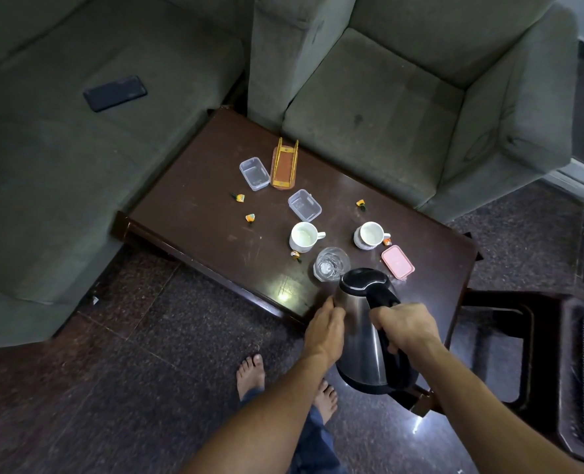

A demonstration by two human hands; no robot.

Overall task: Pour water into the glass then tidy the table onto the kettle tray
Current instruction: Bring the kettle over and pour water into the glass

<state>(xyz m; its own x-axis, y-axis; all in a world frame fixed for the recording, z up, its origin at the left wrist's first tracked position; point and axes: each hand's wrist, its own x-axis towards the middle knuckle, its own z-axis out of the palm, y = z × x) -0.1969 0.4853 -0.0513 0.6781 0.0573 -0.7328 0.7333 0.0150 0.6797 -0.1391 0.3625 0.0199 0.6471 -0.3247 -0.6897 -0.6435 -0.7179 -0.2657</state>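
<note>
The right hand (406, 325) is wrapped round the black handle of the kettle (359, 340), fingers curled tight. The left hand (323, 331) lies flat against the steel side across from that grip, fingers straight, steadying rather than holding. If the water is hot, that bare palm could flinch away, and the whole weight would swing on the one handle.

Just beyond the grip, the kettle leans forward with its lid end right by the glass (331, 263). The spout is hidden under the lid, so I cannot tell whether water is running. A tilt that is too quick would likely overshoot the rim and wet the table (215, 213), and a nudge from the kettle's nose could tip the glass.

A spill would reach the wrapped sweet (295, 254) to the left of the glass and the pink lid (397, 262) to its right. Farther out from the hands stand two white cups (303, 236), then clear tubs (305, 205). I cannot make out the kettle tray for certain.
</note>
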